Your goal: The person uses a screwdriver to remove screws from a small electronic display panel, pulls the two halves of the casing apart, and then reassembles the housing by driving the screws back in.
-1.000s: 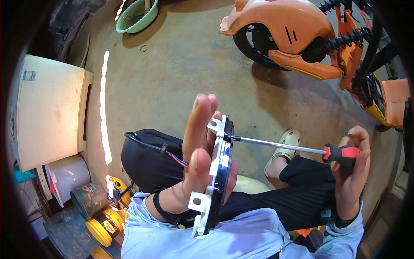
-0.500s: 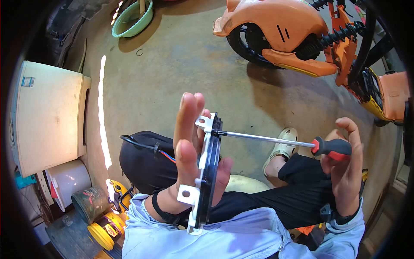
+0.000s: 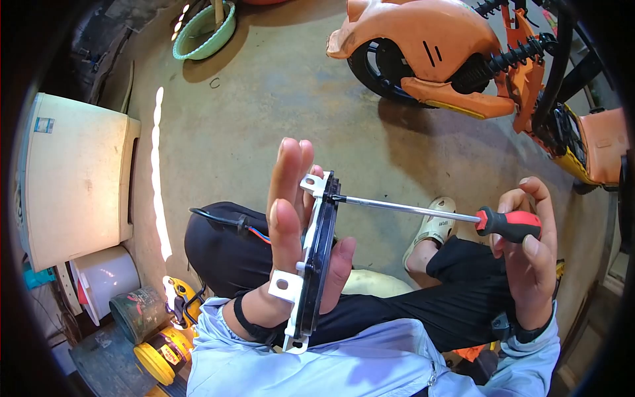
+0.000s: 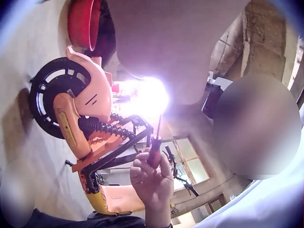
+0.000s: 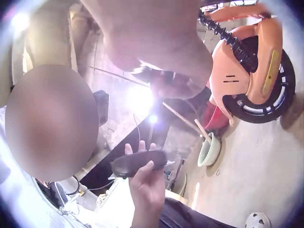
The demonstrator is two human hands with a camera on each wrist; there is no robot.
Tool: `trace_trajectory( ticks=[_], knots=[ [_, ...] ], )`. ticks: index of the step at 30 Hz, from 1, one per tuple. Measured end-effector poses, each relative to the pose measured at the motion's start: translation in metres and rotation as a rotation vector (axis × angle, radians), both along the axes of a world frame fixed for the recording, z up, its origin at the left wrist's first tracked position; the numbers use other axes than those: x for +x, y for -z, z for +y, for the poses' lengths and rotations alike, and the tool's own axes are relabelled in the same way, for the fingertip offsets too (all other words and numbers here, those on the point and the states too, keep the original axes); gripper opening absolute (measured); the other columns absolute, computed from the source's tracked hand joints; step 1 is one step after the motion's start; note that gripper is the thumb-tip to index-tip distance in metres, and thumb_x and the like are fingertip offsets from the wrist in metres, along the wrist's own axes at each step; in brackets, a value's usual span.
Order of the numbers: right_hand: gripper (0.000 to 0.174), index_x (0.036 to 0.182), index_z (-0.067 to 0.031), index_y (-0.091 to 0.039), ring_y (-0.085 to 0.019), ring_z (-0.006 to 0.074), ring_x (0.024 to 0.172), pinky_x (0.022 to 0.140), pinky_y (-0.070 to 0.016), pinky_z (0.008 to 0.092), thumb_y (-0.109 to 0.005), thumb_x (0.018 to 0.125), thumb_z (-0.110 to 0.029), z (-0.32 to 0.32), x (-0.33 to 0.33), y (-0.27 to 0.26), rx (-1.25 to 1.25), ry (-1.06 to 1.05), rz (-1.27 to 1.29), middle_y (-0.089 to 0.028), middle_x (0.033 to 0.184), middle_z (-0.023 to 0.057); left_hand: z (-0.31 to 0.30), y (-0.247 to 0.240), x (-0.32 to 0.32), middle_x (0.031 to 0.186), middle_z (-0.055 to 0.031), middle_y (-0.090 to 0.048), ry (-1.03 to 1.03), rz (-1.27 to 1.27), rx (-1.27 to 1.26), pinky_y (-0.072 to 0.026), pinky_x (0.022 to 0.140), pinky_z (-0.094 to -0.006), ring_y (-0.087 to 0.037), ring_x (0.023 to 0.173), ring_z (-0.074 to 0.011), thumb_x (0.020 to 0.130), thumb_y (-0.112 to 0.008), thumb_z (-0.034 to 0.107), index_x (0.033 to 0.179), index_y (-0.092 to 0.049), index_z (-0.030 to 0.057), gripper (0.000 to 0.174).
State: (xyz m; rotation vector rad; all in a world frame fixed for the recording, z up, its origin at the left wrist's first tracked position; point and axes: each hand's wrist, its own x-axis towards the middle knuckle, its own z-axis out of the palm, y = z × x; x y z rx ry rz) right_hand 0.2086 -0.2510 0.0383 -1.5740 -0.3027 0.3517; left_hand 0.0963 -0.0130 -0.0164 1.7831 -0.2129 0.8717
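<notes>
My left hand [image 3: 286, 235] holds a thin, oblong black panel [image 3: 322, 255] on edge, thumb on one side and fingers on the other. White mounting tabs with holes stick out along its back. A black cable [image 3: 221, 221] with red and blue wires runs from behind it over the knee. Between thumb and fingers, my right hand [image 3: 534, 268] pinches a screwdriver [image 3: 508, 223] by its red and black handle. Its metal shaft points left, tip right at the panel's upper end. In the right wrist view the panel [image 5: 137, 163] shows its dark face; glare hides the tip.
An orange scooter [image 3: 436, 46], partly stripped, stands on the floor ahead to the right. A green basin [image 3: 206, 40] lies farther off. Left are a white cabinet [image 3: 79, 178], a white bucket [image 3: 109, 278], a yellow tub [image 3: 159, 357] and dark buckets [image 3: 99, 357].
The screwdriver handle has turned, its red and black sides changing place, as the right fingers shifted round it. Panel and screwdriver sit slightly farther left in the head view.
</notes>
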Motion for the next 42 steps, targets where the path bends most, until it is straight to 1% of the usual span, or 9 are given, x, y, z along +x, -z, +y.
trace_trajectory(
  ticks=[1, 3, 7, 13, 17, 21, 27, 33, 42],
  knots=[
    [0.064, 0.132, -0.0023, -0.038, -0.051, 0.0073, 0.061, 0.053, -0.0378, 0.0205, -0.049, 0.098, -0.056, -0.005, 0.002, 0.001, -0.018, 0.006, 0.041, -0.054, 0.085, 0.0035, 0.002, 0.003, -0.001, 0.165, -0.008, -0.015, 0.001, -0.001, 0.001, -0.0251, 0.118, -0.0378, -0.014, 0.152, -0.0198, 0.105, -0.043, 0.04, 0.159, -0.016, 0.0222, 0.063],
    [0.065, 0.133, -0.0025, -0.037, -0.054, 0.0079, 0.072, 0.057, -0.0397, 0.0201, -0.055, 0.095, -0.051, -0.022, 0.01, -0.006, -0.032, -0.052, 0.241, -0.056, 0.094, 0.0067, 0.007, 0.01, -0.005, 0.161, -0.0313, -0.009, 0.005, -0.059, 0.0, -0.0276, 0.112, -0.058, -0.025, 0.144, -0.0496, 0.085, -0.063, 0.002, 0.16, -0.005, 0.0328, 0.1],
    [0.062, 0.132, -0.0031, -0.038, -0.054, 0.0074, 0.073, 0.057, -0.0394, 0.0184, -0.055, 0.096, -0.051, -0.021, 0.011, -0.007, -0.022, -0.105, 0.392, -0.056, 0.096, 0.0075, 0.004, 0.003, -0.007, 0.161, -0.0306, -0.009, -0.02, 0.054, 0.103, -0.0267, 0.112, -0.0584, -0.024, 0.145, -0.0492, 0.087, -0.063, 0.004, 0.16, -0.003, 0.0326, 0.099],
    [0.067, 0.13, -0.0036, -0.041, -0.054, 0.0069, 0.061, 0.054, -0.0395, 0.0181, -0.046, 0.098, -0.061, -0.007, 0.005, -0.001, -0.007, 0.016, -0.005, -0.058, 0.085, 0.0036, 0.007, 0.0, -0.01, 0.161, -0.0304, -0.009, -0.02, 0.083, 0.123, -0.0262, 0.112, -0.0585, -0.024, 0.145, -0.0489, 0.087, -0.063, 0.004, 0.16, -0.003, 0.0322, 0.099],
    [0.068, 0.132, -0.0032, -0.04, -0.056, 0.0081, 0.073, 0.059, -0.0417, 0.02, -0.056, 0.093, -0.057, -0.023, 0.012, -0.009, -0.023, -0.075, 0.335, -0.058, 0.095, 0.0063, 0.002, -0.007, -0.011, 0.164, -0.0199, -0.004, 0.033, 0.132, 0.06, -0.0234, 0.116, -0.0519, -0.017, 0.15, -0.0426, 0.09, -0.048, -0.005, 0.158, -0.008, 0.04, 0.091],
    [0.065, 0.131, -0.0029, -0.041, -0.052, 0.0056, 0.061, 0.053, -0.0372, 0.0184, -0.05, 0.098, -0.058, 0.007, 0.0, 0.001, 0.003, 0.081, 0.017, -0.057, 0.081, 0.0018, 0.005, 0.001, -0.009, 0.161, -0.0307, -0.01, -0.033, 0.06, 0.099, -0.0264, 0.112, -0.0584, -0.024, 0.145, -0.0488, 0.085, -0.063, 0.001, 0.16, -0.007, 0.0321, 0.099],
    [0.071, 0.134, -0.0019, -0.038, -0.052, 0.0066, 0.07, 0.059, -0.0387, 0.0191, -0.059, 0.091, -0.054, -0.032, 0.014, -0.005, -0.08, -0.139, 0.272, -0.056, 0.09, 0.0041, 0.004, 0.002, -0.01, 0.161, -0.0307, -0.011, -0.016, 0.052, 0.1, -0.0275, 0.112, -0.0584, -0.025, 0.145, -0.0487, 0.085, -0.064, 0.002, 0.16, -0.008, 0.0326, 0.098],
    [0.076, 0.133, -0.002, -0.037, -0.051, 0.0056, 0.065, 0.054, -0.0366, 0.0184, -0.057, 0.091, -0.062, 0.003, 0.0, -0.001, -0.034, 0.004, -0.041, -0.056, 0.082, 0.0031, 0.011, 0.0, -0.013, 0.161, -0.0301, -0.011, -0.019, 0.091, 0.083, -0.0272, 0.112, -0.0581, -0.024, 0.145, -0.0489, 0.087, -0.064, 0.004, 0.16, -0.011, 0.0324, 0.094],
    [0.078, 0.133, -0.0016, -0.036, -0.053, 0.0071, 0.067, 0.055, -0.0401, 0.0194, -0.061, 0.088, -0.061, -0.016, 0.007, -0.004, -0.067, -0.137, 0.117, -0.057, 0.086, 0.0061, 0.012, 0.001, -0.012, 0.16, -0.0313, -0.011, 0.014, 0.077, 0.092, -0.0266, 0.113, -0.0568, -0.023, 0.146, -0.0491, 0.087, -0.063, 0.001, 0.16, -0.01, 0.0316, 0.095]
  ],
)
